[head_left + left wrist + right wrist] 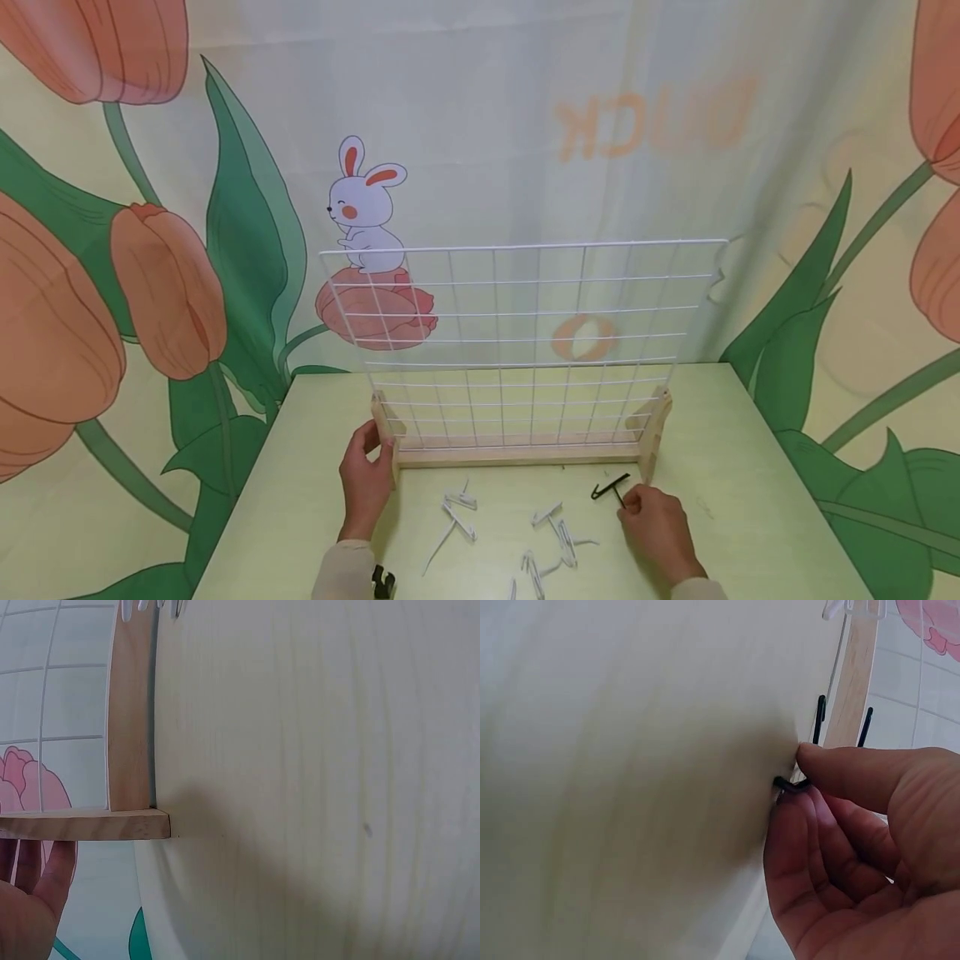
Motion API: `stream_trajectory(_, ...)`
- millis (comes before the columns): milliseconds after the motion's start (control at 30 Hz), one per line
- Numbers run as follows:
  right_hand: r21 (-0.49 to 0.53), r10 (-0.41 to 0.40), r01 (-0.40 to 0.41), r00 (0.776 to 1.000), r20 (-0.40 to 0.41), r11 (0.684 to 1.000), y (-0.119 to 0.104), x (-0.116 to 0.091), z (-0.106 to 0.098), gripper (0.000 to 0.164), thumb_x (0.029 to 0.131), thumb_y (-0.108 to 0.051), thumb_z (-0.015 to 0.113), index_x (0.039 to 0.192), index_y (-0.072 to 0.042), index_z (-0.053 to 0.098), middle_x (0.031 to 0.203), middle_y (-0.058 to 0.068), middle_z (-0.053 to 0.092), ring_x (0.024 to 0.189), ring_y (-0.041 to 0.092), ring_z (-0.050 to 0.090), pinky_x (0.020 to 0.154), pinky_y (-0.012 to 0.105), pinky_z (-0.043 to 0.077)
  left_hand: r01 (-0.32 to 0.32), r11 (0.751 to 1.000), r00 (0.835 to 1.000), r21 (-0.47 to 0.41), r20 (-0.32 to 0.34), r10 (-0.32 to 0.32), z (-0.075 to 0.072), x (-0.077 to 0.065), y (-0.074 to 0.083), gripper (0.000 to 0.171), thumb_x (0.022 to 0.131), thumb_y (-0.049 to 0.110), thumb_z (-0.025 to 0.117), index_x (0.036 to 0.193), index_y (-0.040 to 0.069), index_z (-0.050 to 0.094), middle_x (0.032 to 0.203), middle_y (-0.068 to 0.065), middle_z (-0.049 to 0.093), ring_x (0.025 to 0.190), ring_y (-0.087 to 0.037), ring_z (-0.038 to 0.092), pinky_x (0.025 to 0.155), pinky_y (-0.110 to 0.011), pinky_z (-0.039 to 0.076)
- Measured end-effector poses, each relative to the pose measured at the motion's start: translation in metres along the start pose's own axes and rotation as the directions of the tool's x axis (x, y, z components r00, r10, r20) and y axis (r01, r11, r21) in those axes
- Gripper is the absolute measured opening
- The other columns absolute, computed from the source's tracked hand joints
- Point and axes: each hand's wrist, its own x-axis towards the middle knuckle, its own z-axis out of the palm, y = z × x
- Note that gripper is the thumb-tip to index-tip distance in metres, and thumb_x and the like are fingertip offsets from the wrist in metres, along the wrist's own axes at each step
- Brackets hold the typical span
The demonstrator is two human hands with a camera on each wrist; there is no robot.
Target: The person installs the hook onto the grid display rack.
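Note:
A white wire grid panel (517,333) stands upright in a wooden base (517,457) with a wooden side piece at each end. My left hand (365,483) holds the left side piece (90,825), its fingers against the outer face. Between thumb and fingertips, my right hand (660,529) pinches a black metal hook (619,490) with a crossbar and a bent end. That hook is in front of the base's right end, and the fingers hide part of it in the right wrist view. Several white hooks (459,521) lie loose on the table between my hands.
The light wood-grain table (300,467) carries the stand. A small black object (383,581) shows beside my left sleeve at the bottom. Behind the table hangs a curtain (480,125) printed with tulips and a rabbit.

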Motion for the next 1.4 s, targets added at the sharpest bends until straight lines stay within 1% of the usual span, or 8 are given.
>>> stream_trajectory(67,-0.003,-0.01,0.01,1.0,0.001,1.0,-0.001,-0.001,-0.001,0.006,0.087,-0.013,0.082,0.087,-0.014,0.076,0.077,-0.006,0.069,0.072,0.012,0.061,0.064,0.035,0.049,-0.002,1.0,1.0,-0.004,0.0,0.002,0.001,-0.001,0.0,0.04,0.102,0.015,0.071,0.141,0.011,0.061,0.132,-0.01,0.07,0.123,-0.027,0.068,0.088,-0.018,0.055)
stream_trajectory(300,-0.054,-0.029,0.028,1.0,-0.009,0.998,-0.001,-0.003,-0.002,0.002,0.089,-0.01,0.076,0.09,-0.009,0.078,0.078,-0.006,0.071,0.072,0.012,0.063,0.064,0.037,0.051,-0.003,1.0,1.0,-0.016,0.0,0.003,0.004,-0.001,-0.002,0.039,0.102,0.014,0.071,0.14,0.012,0.061,0.132,-0.01,0.07,0.123,-0.028,0.067,0.098,-0.049,0.058)
stream_trajectory(400,-0.066,-0.026,0.025,1.0,-0.014,0.998,-0.002,-0.003,-0.003,0.004,0.089,-0.009,0.075,0.091,-0.01,0.078,0.078,-0.005,0.071,0.073,0.013,0.063,0.064,0.037,0.051,-0.013,1.0,1.0,-0.016,-0.01,0.013,0.003,-0.001,-0.003,0.038,0.101,0.013,0.072,0.138,0.012,0.062,0.13,-0.009,0.071,0.123,-0.027,0.068,0.096,-0.045,0.059)
stream_trajectory(533,-0.074,-0.03,0.028,0.999,-0.029,0.997,-0.004,-0.003,-0.007,0.005,0.089,-0.008,0.075,0.091,-0.01,0.079,0.078,-0.005,0.072,0.072,0.013,0.064,0.064,0.037,0.052,-0.019,1.0,1.0,-0.013,-0.021,0.019,0.003,0.0,-0.003,0.038,0.101,0.013,0.072,0.138,0.012,0.063,0.13,-0.01,0.071,0.121,-0.027,0.069,0.091,-0.024,0.057)
stream_trajectory(633,-0.078,-0.038,0.035,0.998,-0.047,0.996,-0.007,-0.004,-0.01,0.004,0.089,-0.008,0.077,0.091,-0.009,0.08,0.079,-0.004,0.073,0.073,0.014,0.065,0.065,0.038,0.053,-0.023,1.0,0.999,-0.012,-0.022,0.022,0.003,0.0,-0.002,0.039,0.101,0.012,0.072,0.139,0.011,0.062,0.13,-0.012,0.071,0.121,-0.029,0.069,0.088,-0.018,0.055)
stream_trajectory(833,-0.089,-0.046,0.041,0.997,-0.065,0.995,-0.011,-0.004,-0.015,0.008,0.087,-0.006,0.077,0.094,-0.006,0.08,0.08,-0.002,0.075,0.074,0.015,0.067,0.066,0.039,0.054,-0.022,1.0,0.999,-0.002,-0.024,0.022,0.002,0.0,-0.001,0.04,0.101,0.01,0.072,0.139,0.009,0.062,0.13,-0.012,0.071,0.121,-0.029,0.069,0.092,-0.034,0.06)
stream_trajectory(1100,-0.103,-0.099,0.087,0.989,-0.113,0.991,-0.014,-0.006,-0.023,0.01,0.087,-0.007,0.076,0.095,-0.006,0.082,0.08,-0.001,0.075,0.073,0.016,0.066,0.065,0.038,0.052,-0.012,1.0,1.0,-0.012,-0.023,0.011,0.004,0.001,-0.003,0.04,0.101,0.01,0.071,0.14,0.01,0.061,0.131,-0.012,0.07,0.121,-0.029,0.069,0.093,-0.039,0.061)
stream_trajectory(1400,-0.102,-0.16,0.139,0.958,-0.239,0.985,-0.022,-0.015,-0.033,0.008,0.086,-0.008,0.078,0.092,-0.007,0.083,0.082,0.003,0.079,0.077,0.022,0.074,0.069,0.041,0.057,-0.009,1.0,1.0,-0.029,-0.029,0.008,0.005,0.0,-0.005,0.039,0.101,0.009,0.071,0.139,0.01,0.062,0.131,-0.013,0.071,0.121,-0.03,0.069,0.093,-0.046,0.06)
